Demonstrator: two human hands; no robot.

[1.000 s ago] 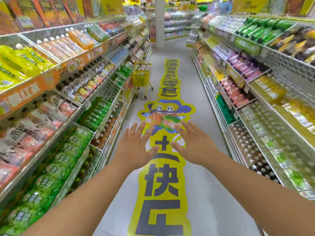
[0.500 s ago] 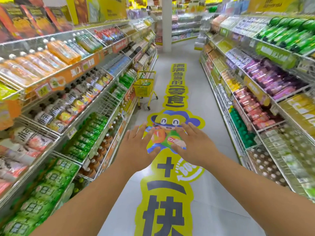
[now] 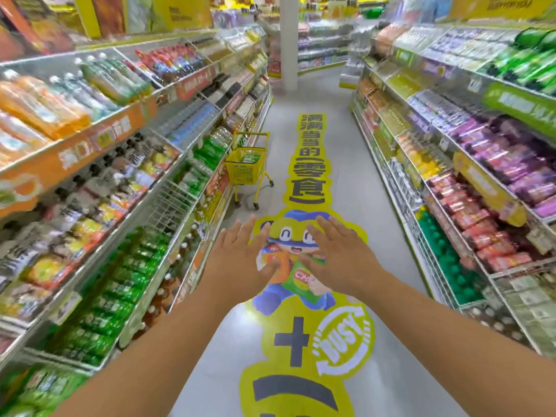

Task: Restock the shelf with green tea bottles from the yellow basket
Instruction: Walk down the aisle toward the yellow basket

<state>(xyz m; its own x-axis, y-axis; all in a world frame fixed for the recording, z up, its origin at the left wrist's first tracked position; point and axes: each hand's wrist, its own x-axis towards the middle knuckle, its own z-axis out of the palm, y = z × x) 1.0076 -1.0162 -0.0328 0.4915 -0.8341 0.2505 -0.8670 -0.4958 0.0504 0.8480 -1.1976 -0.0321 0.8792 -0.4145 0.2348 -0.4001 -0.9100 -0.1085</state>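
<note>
Head view places the yellow basket (image 3: 245, 167) on its wheeled yellow frame down the aisle, standing on the grey floor (image 3: 355, 182) just beside the left shelving (image 3: 168, 188); green-labelled packs, too blurred to tell as green tea bottles, show inside it. Green bottles (image 3: 120, 284) fill a lower tier of that left shelving, nearer the camera. Both arms stretch forward over the aisle: the left hand (image 3: 237, 260) and the right hand (image 3: 340, 257) hang palm-down with fingers straight and spread, grasping nothing, well short of the basket. Beneath them a yellow floor sticker (image 3: 310, 164) with a cartoon figure runs along the aisle. Right shelving (image 3: 469, 182) carries purple, pink and green goods.
</note>
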